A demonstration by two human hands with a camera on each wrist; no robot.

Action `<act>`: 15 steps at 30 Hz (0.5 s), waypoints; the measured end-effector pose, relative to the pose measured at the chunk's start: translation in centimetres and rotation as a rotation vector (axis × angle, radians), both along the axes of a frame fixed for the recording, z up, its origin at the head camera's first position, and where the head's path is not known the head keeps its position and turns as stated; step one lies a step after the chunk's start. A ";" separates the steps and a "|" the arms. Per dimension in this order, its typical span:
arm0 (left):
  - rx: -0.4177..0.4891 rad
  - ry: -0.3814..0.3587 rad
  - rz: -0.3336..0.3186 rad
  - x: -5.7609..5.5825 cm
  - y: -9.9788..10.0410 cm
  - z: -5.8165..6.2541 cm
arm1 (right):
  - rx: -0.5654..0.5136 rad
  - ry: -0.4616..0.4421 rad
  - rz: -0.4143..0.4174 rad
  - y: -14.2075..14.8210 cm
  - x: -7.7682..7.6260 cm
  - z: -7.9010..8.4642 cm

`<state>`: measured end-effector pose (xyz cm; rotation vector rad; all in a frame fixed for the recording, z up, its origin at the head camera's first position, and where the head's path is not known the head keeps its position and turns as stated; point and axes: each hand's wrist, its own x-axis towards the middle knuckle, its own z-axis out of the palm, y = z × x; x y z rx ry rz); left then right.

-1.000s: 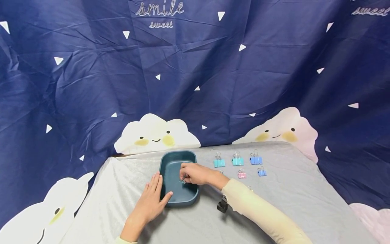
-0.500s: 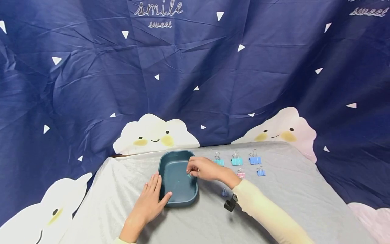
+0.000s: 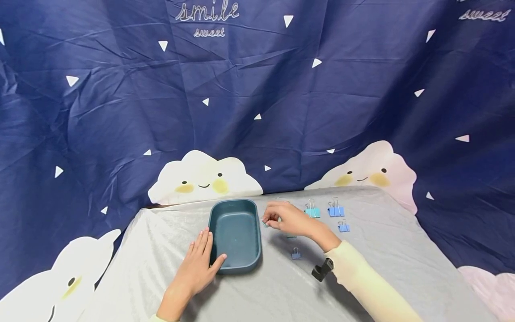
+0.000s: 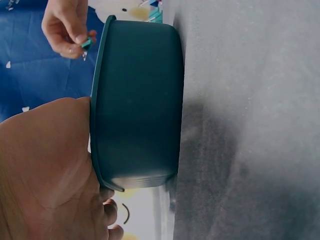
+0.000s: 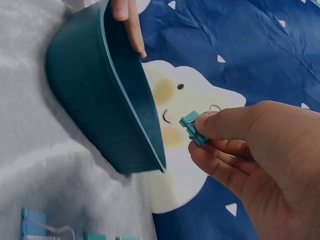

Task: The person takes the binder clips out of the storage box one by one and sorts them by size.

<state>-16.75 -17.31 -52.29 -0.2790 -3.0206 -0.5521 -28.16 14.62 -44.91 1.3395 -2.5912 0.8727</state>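
Observation:
A deep teal-blue rectangular box [image 3: 235,269] stands on the grey cloth in the head view. My left hand [image 3: 192,268] rests against its left side, fingers straight along the rim and thumb over the near left corner. Just beyond the right rim, my right hand [image 3: 289,219] is raised above the cloth. Between thumb and fingers it pinches a small teal binder clip [image 5: 192,125], whose wire handle shows in the right wrist view. In the left wrist view this clip [image 4: 87,44] appears past the box rim.
Right of the box lie a teal binder clip [image 3: 312,212], a blue one [image 3: 336,211] and a smaller blue one [image 3: 344,227]. A small dark blue clip [image 3: 296,255] lies nearer. Another teal clip [image 3: 291,236] is mostly hidden by my right hand. Behind hangs a navy curtain [image 3: 241,134].
My right hand has moved right, from over the box's inside to beyond its right rim, still pinching the small teal clip. The left hand has stayed in place.

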 end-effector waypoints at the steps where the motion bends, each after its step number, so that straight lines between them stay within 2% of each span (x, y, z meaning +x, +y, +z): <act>1: -0.003 0.002 0.000 0.0 0.0 0.0 | -0.006 -0.001 -0.008 0.4 0.1 0.1; 9: -0.005 0.005 -0.002 -0.1 -0.1 -0.3 | -0.015 -0.020 -0.066 3.2 0.6 0.3; 15: -0.004 0.013 -0.004 -0.1 -0.1 -0.2 | -0.010 0.013 -0.106 5.2 1.0 0.1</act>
